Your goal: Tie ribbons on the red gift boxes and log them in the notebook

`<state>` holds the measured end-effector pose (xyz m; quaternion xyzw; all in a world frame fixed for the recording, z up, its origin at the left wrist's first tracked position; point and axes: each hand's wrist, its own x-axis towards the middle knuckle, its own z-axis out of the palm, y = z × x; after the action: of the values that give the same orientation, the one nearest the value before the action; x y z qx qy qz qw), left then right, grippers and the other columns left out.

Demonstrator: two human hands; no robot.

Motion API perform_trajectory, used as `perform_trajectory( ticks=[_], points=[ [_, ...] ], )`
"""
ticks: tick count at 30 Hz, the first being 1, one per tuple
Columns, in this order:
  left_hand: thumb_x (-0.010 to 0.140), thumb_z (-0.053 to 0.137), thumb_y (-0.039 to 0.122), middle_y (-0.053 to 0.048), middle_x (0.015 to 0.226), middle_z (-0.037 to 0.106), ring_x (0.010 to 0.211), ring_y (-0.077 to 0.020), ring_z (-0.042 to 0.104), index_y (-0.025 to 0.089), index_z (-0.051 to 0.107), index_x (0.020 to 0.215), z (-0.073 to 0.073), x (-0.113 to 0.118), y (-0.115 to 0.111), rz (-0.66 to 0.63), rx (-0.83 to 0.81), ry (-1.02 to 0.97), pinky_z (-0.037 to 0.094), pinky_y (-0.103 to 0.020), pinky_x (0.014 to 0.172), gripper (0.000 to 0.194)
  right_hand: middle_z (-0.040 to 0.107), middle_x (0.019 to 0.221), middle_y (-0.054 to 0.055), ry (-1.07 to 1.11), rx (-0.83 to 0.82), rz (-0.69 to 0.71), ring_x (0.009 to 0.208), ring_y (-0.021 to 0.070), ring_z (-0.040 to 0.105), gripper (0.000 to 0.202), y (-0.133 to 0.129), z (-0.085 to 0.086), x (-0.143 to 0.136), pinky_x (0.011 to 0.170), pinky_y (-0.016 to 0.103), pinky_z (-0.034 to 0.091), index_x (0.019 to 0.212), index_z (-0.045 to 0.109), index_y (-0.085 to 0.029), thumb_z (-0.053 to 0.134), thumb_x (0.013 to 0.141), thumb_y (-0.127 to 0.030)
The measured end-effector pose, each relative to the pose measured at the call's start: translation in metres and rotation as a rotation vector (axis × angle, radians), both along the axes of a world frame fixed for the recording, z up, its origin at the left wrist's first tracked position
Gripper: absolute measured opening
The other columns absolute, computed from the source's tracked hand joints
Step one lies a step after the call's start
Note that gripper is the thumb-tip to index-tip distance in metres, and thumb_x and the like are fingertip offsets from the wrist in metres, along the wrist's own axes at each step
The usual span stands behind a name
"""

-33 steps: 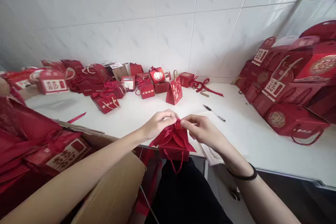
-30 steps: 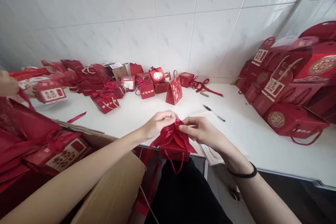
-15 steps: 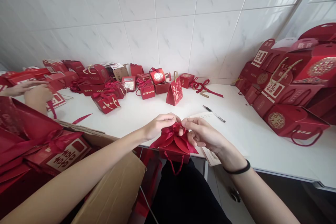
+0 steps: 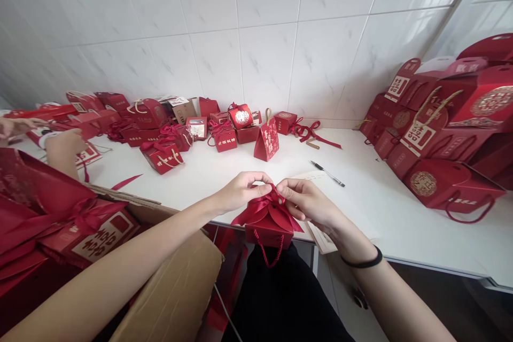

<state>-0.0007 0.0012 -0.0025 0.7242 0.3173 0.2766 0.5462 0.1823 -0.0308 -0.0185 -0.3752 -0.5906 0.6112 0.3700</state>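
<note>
Fingers (image 4: 260,191) on ribbon (image 4: 261,204) near table edge (image 4: 224,223)

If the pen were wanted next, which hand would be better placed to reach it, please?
Probably the right hand: it is nearer the pen, though at the ribbon like the left hand.

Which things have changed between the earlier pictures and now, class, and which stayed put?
At the left, a co-worker's hand has come further into view, and the white-labelled box has moved toward the table's near side. The right hand has shifted its fingers at the ribbon. The left hand still grips the ribbon; the pen and right-hand stack stayed put.
</note>
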Motion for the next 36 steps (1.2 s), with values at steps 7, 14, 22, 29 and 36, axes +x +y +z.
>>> perform_trajectory(
  ticks=[7,14,22,29,36],
  points=[
    [0.077,0.054,0.031,-0.006,0.086,0.06,0.082,-0.0176,0.056,0.012,0.061,0.075,-0.003,0.0,0.0,-0.053,-0.198,-0.095,0.042,-0.031,0.078,0.02,0.042,0.036,-0.007,-0.044,0.035,-0.014,0.031,0.0041,0.027,0.042,-0.004,0.003,-0.003,0.036,0.017,0.017,0.073,0.049,-0.017,0.057,0.077,-0.058],
    [0.082,0.05,0.036,-0.004,0.074,0.062,0.073,-0.0151,0.057,0.014,0.055,0.081,-0.003,0.002,-0.002,-0.043,-0.168,-0.064,0.042,-0.029,0.071,0.023,0.046,0.038,-0.006,0.03,-0.014,-0.063,0.028,0.0033,0.024,0.042,-0.005,0.002,-0.005,0.033,0.017,0.014,0.081,0.052,-0.016,0.056,0.076,-0.057],
    [0.075,0.062,0.031,-0.004,0.102,0.056,0.097,-0.0191,0.053,0.019,0.053,0.093,-0.003,-0.001,-0.006,0.013,0.29,0.292,0.039,-0.035,0.088,0.023,0.052,0.054,-0.004,0.104,-0.021,-0.256,0.033,0.0034,0.034,0.037,-0.011,-0.005,0.011,0.031,0.014,0.017,0.093,0.051,-0.016,0.067,0.071,-0.042],
    [0.081,0.055,0.035,-0.003,0.098,0.054,0.094,-0.0177,0.053,0.019,0.057,0.08,-0.008,-0.001,-0.003,-0.004,0.38,0.35,0.039,-0.034,0.09,0.016,0.052,0.102,0.008,-0.111,0.413,-0.297,0.066,0.0116,0.055,0.026,-0.02,-0.016,0.022,0.039,0.018,0.04,0.107,0.058,-0.02,0.052,0.082,-0.029],
    [0.083,0.053,0.034,-0.004,0.096,0.055,0.094,-0.0176,0.054,0.018,0.059,0.079,-0.007,0.0,-0.001,-0.014,0.368,0.322,0.039,-0.035,0.091,0.018,0.057,0.105,0.008,-0.329,0.612,-0.19,0.087,0.0181,0.056,0.028,-0.015,-0.013,0.03,0.06,0.027,0.049,0.108,0.061,-0.022,0.058,0.083,-0.033]
  ],
)
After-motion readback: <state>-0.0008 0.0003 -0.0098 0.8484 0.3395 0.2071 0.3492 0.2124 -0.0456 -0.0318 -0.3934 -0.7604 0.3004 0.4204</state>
